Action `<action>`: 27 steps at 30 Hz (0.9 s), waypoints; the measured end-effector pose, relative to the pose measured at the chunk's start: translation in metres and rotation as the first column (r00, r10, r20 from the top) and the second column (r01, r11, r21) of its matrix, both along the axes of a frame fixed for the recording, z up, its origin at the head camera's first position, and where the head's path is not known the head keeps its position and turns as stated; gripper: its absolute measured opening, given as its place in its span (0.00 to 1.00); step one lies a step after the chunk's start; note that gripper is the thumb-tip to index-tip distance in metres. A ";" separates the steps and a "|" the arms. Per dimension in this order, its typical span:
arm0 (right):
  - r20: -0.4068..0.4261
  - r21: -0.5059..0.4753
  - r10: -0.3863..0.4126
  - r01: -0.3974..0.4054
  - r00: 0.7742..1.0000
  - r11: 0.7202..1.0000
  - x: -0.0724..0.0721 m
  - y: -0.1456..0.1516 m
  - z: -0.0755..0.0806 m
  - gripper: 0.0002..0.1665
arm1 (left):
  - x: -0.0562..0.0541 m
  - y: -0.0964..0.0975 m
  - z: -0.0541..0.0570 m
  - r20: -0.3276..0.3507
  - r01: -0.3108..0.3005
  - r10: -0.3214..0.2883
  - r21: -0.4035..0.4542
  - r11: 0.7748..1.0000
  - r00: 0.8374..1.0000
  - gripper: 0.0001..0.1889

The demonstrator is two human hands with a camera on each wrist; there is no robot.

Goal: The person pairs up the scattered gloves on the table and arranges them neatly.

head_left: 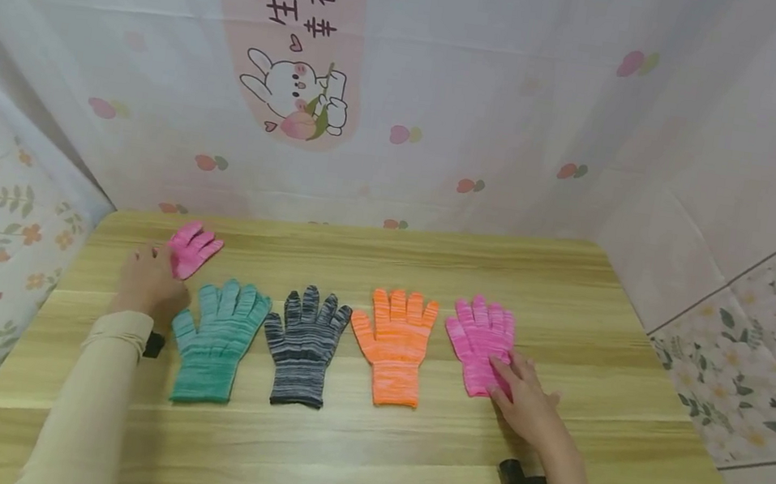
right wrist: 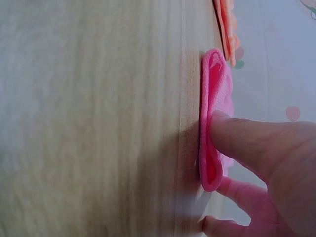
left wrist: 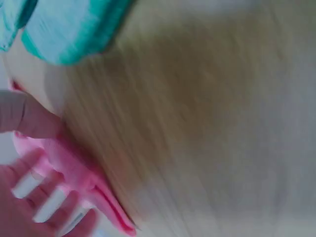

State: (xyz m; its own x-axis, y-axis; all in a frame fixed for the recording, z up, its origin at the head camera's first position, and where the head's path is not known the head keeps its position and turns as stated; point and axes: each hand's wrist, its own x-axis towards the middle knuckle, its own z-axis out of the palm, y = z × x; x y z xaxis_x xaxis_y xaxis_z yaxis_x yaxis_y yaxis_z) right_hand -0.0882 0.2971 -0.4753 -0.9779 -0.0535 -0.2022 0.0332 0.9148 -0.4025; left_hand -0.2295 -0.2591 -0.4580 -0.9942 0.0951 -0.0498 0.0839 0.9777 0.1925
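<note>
Five knitted gloves lie on the wooden table. In the head view, my left hand (head_left: 151, 280) is at the near-left side of a pink glove (head_left: 192, 251) at the back left. The left wrist view, blurred, shows its fingers (left wrist: 47, 195) spread over that glove. My right hand (head_left: 530, 404) touches the cuff of the other pink glove (head_left: 485, 345), at the right end of the row. In the right wrist view, its thumb presses on the cuff (right wrist: 212, 158), while the other fingers lie extended beside the glove's edge.
Between the hands lie a green glove (head_left: 216, 342), a dark grey striped glove (head_left: 306, 346) and an orange glove (head_left: 397, 350), fingers pointing away. A printed curtain (head_left: 443, 102) hangs behind the table (head_left: 358, 467), with patterned fabric at both sides.
</note>
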 end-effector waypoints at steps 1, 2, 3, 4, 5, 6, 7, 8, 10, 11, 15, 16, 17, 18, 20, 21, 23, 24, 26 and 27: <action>-0.001 -0.003 0.001 -0.001 1.000 1.000 0.000 0.000 0.000 0.30 | 0.001 -0.002 0.000 0.033 -0.028 0.027 0.029 0.999 0.999 0.28; -0.002 -0.006 0.001 -0.001 1.000 1.000 0.000 0.000 0.000 0.30 | 0.003 -0.003 0.002 0.072 -0.047 0.044 0.042 0.998 0.996 0.30; -0.004 -0.006 0.001 -0.001 1.000 1.000 0.000 0.000 0.000 0.30 | 0.004 -0.004 0.003 0.110 -0.064 0.057 0.059 0.996 0.992 0.31; -0.007 -0.007 0.001 -0.001 1.000 1.000 0.000 0.000 0.000 0.30 | 0.005 -0.005 0.004 0.133 -0.076 0.066 0.069 0.995 0.989 0.31; -0.008 -0.007 0.000 0.000 1.000 1.000 0.000 0.000 0.000 0.30 | 0.005 -0.006 0.006 0.148 -0.087 0.074 0.085 0.993 0.986 0.30; -0.009 -0.006 -0.001 0.001 1.000 1.000 0.000 0.001 0.000 0.30 | 0.005 -0.007 0.007 0.155 -0.099 0.083 0.102 0.990 0.984 0.26; -0.010 -0.005 0.000 0.000 1.000 1.000 0.001 0.001 0.000 0.30 | 0.005 -0.008 0.008 0.144 -0.089 0.076 0.092 0.992 0.987 0.22; -0.009 -0.003 0.000 0.000 1.000 1.000 0.001 0.001 0.000 0.30 | 0.005 -0.010 0.009 0.132 -0.076 0.066 0.070 0.995 0.989 0.18; -0.008 -0.001 0.001 -0.001 1.000 1.000 0.001 0.000 0.000 0.30 | 0.006 -0.011 0.009 0.091 -0.082 0.076 0.057 0.995 0.993 0.12; -0.007 0.001 0.003 -0.003 1.000 1.000 0.001 0.000 0.000 0.30 | 0.007 -0.011 0.008 0.066 -0.088 0.085 0.041 0.995 0.994 0.12; -0.008 0.009 0.007 -0.007 1.000 1.000 0.001 -0.001 0.000 0.30 | 0.010 -0.007 0.005 -0.004 -0.165 0.165 -0.005 0.986 0.986 0.13; -0.009 0.013 0.008 -0.008 1.000 1.000 0.001 -0.001 0.000 0.30 | 0.010 -0.006 0.007 -0.020 -0.198 0.198 -0.007 0.980 0.980 0.14; -0.009 0.015 0.008 -0.008 1.000 1.000 0.001 -0.001 0.000 0.30 | 0.009 -0.003 0.010 -0.037 -0.220 0.220 -0.012 0.975 0.975 0.14; -0.008 0.016 0.007 -0.007 1.000 1.000 0.001 -0.001 0.000 0.30 | 0.007 -0.001 0.014 -0.068 -0.241 0.241 0.012 0.971 0.968 0.14; -0.004 0.016 0.004 -0.004 1.000 1.000 0.001 -0.001 0.000 0.30 | 0.001 0.005 0.025 -0.116 -0.247 0.252 0.059 0.967 0.961 0.14; -0.003 0.014 0.001 -0.001 1.000 1.000 0.001 -0.001 0.000 0.30 | -0.003 0.009 0.032 -0.144 -0.236 0.250 0.112 0.965 0.957 0.15; 0.002 0.009 -0.006 0.006 1.000 1.000 0.001 0.000 0.000 0.30 | -0.011 0.020 0.048 -0.165 -0.179 0.210 0.184 0.966 0.964 0.17; 0.005 0.007 -0.008 0.008 1.000 1.000 0.001 0.000 0.000 0.30 | -0.015 0.027 0.056 -0.175 -0.145 0.185 0.217 0.965 0.967 0.16; 0.008 -0.001 -0.011 0.011 1.000 1.000 0.001 0.000 0.001 0.30 | -0.024 0.043 0.075 -0.159 -0.091 0.134 0.254 0.963 0.978 0.18; 0.008 -0.003 -0.013 0.013 1.000 1.000 0.001 0.000 0.001 0.30 | -0.028 0.053 0.085 -0.130 -0.072 0.113 0.289 0.955 0.985 0.18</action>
